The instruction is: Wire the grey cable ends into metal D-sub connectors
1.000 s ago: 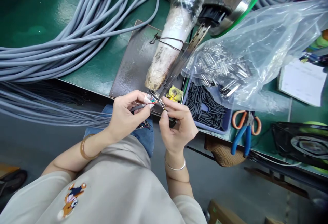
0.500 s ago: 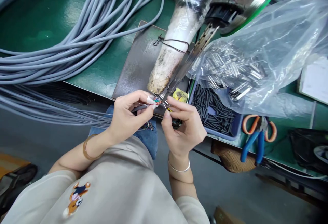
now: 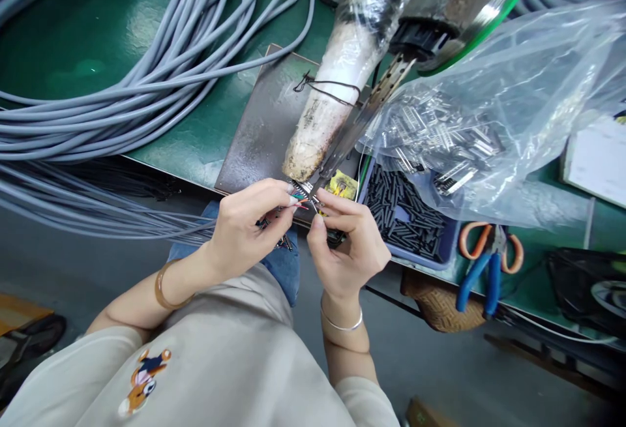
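Observation:
My left hand point(image 3: 247, 228) pinches thin coloured wires point(image 3: 299, 200), whose ends fan out between both hands. Opposite it, my right hand point(image 3: 349, 238) has thumb and forefinger closed around a small thin piece too small to name. A metal connector point(image 3: 307, 187) lies at the fingertips, under the tip of a slotted metal tool point(image 3: 342, 137). The blunt end of a plastic-wrapped white tube point(image 3: 317, 114) is just above the wires. A yellow block point(image 3: 342, 184) sits beside my right fingers.
Grey cables point(image 3: 161, 88) lie across the green table point(image 3: 63, 36). A blue tray point(image 3: 447, 248) holds black sleeves, with a clear bag point(image 3: 528, 88) of metal connectors over its edge. Orange-and-blue pliers point(image 3: 491, 264) are at the right. A dark plate point(image 3: 259, 114) lies under the tube.
My left fingers have shifted and come closer together over the wires, and the grey cable end under them no longer shows. My right hand has hardly moved.

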`<state>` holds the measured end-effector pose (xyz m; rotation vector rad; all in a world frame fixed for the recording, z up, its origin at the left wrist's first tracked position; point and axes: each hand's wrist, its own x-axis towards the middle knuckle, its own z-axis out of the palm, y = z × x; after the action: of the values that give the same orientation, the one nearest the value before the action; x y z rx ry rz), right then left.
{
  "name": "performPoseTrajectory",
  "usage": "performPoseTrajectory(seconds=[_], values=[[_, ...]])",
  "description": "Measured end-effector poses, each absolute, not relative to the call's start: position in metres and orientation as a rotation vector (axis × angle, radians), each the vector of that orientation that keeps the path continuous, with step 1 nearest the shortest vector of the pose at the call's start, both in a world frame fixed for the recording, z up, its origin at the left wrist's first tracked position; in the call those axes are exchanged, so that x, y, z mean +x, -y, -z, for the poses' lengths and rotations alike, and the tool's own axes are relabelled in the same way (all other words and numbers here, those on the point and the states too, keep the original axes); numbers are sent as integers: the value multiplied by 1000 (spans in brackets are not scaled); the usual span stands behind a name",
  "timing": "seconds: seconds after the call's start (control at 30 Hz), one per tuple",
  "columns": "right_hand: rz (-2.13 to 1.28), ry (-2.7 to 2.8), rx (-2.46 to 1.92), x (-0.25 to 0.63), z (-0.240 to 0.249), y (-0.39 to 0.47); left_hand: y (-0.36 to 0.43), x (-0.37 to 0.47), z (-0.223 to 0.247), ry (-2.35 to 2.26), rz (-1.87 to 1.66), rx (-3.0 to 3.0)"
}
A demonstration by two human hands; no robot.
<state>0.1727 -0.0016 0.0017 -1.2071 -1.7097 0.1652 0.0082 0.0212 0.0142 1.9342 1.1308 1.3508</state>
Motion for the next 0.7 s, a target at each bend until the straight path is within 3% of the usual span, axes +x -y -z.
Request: performPoseTrajectory(seconds=[0.7], values=[[-208,1696,-1208,173,4,-2,-24,7,-16,-1167,-1280,1770]])
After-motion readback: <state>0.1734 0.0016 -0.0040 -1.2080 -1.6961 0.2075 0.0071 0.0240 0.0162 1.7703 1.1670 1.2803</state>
